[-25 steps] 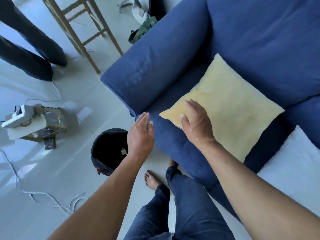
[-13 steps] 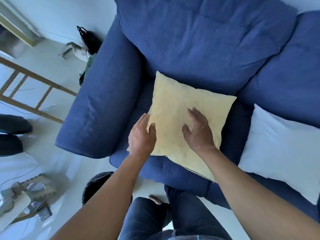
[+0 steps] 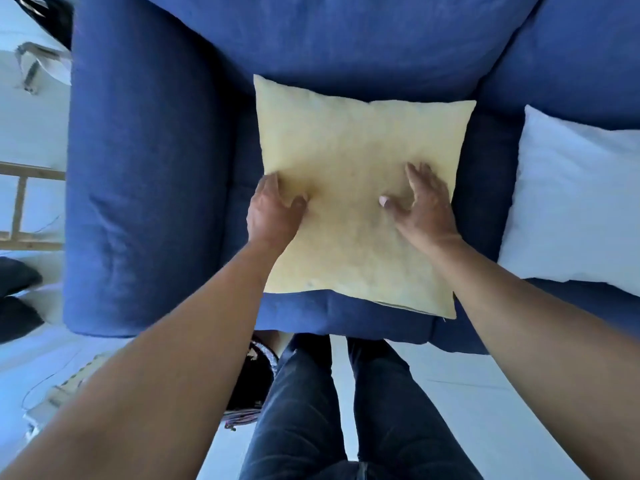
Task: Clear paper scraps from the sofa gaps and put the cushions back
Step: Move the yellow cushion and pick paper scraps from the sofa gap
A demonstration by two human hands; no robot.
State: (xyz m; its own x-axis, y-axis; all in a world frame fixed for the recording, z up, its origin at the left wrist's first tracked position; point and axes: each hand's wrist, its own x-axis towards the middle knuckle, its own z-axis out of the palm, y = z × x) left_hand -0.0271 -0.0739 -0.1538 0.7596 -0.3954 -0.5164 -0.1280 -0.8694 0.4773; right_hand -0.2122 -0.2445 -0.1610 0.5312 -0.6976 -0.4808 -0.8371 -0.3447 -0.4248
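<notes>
Head view, looking straight down on a blue sofa [image 3: 149, 188]. Square yellow cushion [image 3: 349, 143] lying flat on the seat, back edge touching the blue back cushion [image 3: 329, 39], front right corner poking just past the seat's front edge. Thin strip of blue seat between the yellow cushion and the fat, round armrest on the left. White pillow [image 3: 575, 202] just beside it on the right, a dark blue gap between them. Left hand [image 3: 273, 211] on the cushion's left edge, fingers curled round that edge, thumb on top. Right hand [image 3: 424, 202] flat on the soft, slightly bumpy cloth, fingers spread, pressing down. Dark jeans [image 3: 301, 403] below, standing close against the sofa front. Pale smooth floor [image 3: 485, 410] open to the right of the legs
</notes>
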